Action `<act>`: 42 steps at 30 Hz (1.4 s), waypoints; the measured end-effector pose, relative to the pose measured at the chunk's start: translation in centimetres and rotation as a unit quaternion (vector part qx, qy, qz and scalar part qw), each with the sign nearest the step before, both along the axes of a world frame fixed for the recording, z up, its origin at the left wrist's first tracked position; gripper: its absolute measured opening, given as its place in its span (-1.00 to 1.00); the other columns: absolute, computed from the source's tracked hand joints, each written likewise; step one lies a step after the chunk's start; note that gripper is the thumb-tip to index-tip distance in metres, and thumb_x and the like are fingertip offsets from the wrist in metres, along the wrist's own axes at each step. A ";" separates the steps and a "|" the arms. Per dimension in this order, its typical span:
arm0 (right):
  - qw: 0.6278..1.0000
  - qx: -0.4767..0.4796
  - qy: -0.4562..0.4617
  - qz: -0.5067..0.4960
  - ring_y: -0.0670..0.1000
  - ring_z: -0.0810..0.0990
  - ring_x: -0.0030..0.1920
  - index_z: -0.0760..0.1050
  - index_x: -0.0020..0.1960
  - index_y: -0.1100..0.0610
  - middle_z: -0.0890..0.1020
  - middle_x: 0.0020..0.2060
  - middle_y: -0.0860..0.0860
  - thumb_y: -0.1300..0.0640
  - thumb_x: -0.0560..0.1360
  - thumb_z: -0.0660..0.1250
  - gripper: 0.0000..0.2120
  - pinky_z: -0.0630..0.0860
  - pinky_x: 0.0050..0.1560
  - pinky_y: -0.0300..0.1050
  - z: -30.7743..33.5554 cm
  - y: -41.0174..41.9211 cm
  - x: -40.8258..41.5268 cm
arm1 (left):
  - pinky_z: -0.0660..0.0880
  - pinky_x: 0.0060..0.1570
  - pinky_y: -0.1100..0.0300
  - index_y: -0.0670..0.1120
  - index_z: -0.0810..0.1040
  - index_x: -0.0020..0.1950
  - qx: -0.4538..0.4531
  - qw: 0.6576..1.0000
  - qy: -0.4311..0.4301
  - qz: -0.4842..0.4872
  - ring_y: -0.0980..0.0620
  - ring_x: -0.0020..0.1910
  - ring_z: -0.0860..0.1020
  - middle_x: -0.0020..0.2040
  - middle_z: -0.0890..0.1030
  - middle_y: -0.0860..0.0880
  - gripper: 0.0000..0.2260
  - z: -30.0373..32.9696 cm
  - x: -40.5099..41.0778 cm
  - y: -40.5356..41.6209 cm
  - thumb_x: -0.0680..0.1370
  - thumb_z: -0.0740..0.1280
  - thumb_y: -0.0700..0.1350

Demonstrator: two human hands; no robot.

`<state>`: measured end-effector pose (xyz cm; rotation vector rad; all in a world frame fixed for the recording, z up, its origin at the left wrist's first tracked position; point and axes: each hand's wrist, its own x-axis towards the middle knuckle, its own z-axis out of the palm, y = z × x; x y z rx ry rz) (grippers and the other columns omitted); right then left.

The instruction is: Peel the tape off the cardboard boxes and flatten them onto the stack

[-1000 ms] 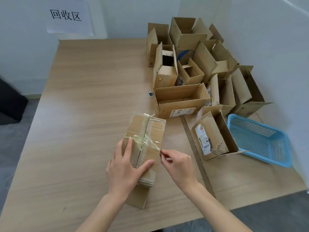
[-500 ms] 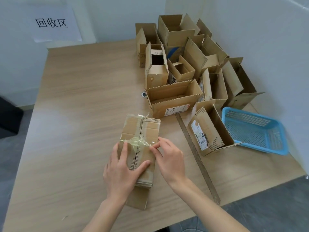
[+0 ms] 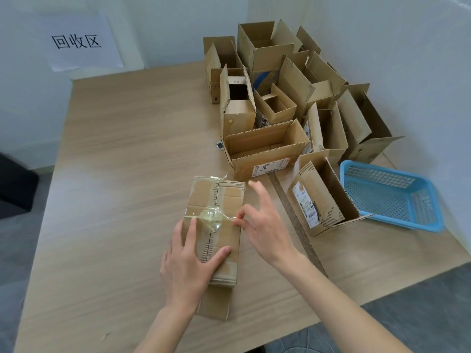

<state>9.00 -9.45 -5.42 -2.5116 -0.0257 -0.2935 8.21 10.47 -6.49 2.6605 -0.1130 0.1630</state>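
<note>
The left hand (image 3: 190, 266) presses the taped box (image 3: 216, 225) flat while the right hand (image 3: 262, 225) apparently pinches crumpled clear tape (image 3: 212, 217).

Brown boxes (image 3: 280, 103) on a pale wood-grain table (image 3: 122, 154); right of them a blue lattice basket (image 3: 390, 197); clear yellowish tape (image 3: 212, 216).

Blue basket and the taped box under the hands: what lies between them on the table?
In the head view, an open box with a label and a long ruler lie between the blue basket and the taped box.
</note>
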 end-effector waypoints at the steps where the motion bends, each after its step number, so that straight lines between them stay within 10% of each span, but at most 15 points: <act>1: 0.999 0.009 0.034 0.026 0.19 0.11 0.62 0.55 -0.05 0.17 0.25 0.57 0.20 0.10 0.58 0.41 -0.86 0.23 0.54 0.10 0.3 -0.6 0.4 | 0.58 0.03 -0.13 0.02 0.46 0.50 0.002 1.000 0.000 0.000 -0.17 0.29 0.56 0.47 0.43 -0.06 -0.10 0.0 0.0 0.0 0.32 0.21 0.55; 8: 0.982 -0.066 0.122 0.132 0.21 -0.11 0.64 0.56 -0.04 -0.11 0.17 0.61 0.21 -0.16 0.58 0.36 -0.86 -0.29 0.59 0.09 1.9 -3.2 3.8 | 0.59 0.02 -0.11 0.05 0.43 0.51 0.001 1.000 0.008 0.006 -0.14 0.31 0.54 0.48 0.40 -0.02 -0.09 0.0 0.1 0.0 0.31 0.21 0.57; 18: 0.977 -0.002 0.168 0.131 0.16 0.26 0.53 0.57 0.00 0.03 0.27 0.52 0.16 -0.01 0.57 0.41 -0.88 0.38 0.36 0.09 3.3 -2.7 3.8 | 0.61 -0.06 -0.11 0.10 0.41 0.52 -0.008 1.000 0.025 0.008 -0.13 0.32 0.54 0.48 0.40 0.00 -0.08 0.1 0.3 0.0 0.29 0.21 0.58; 25: 0.980 -0.026 0.187 0.058 0.28 0.53 0.27 0.60 0.05 0.03 0.28 0.53 0.08 -0.06 0.59 0.39 -0.83 0.39 0.21 0.07 3.8 -2.2 2.9 | 0.60 -0.03 -0.13 0.15 0.38 0.53 -0.010 0.998 0.047 -0.038 -0.10 0.33 0.54 0.52 0.35 0.07 -0.05 0.5 1.5 0.9 0.24 0.21 0.61; 39: 0.972 0.212 0.090 0.038 -0.12 0.12 0.61 0.56 0.26 -0.06 0.19 0.61 0.04 0.07 0.59 0.41 -0.75 0.21 0.53 -0.11 -0.6 -2.3 -0.6 | 0.56 0.09 -0.07 0.26 0.31 0.55 -0.013 0.995 0.067 -0.067 0.02 0.43 0.44 0.55 0.27 0.19 -0.04 1.0 2.8 1.9 0.20 0.23 0.63; 42: 0.976 0.205 0.068 -0.026 -0.16 0.35 0.49 0.47 0.31 -0.07 0.38 0.51 -0.07 0.07 0.52 0.46 -0.61 0.43 0.42 -0.04 -2.4 -1.0 -2.5 | 0.55 0.09 -0.07 0.25 0.32 0.54 -0.015 0.996 0.064 -0.060 0.02 0.42 0.45 0.55 0.28 0.20 -0.04 1.1 2.7 1.8 0.19 0.23 0.62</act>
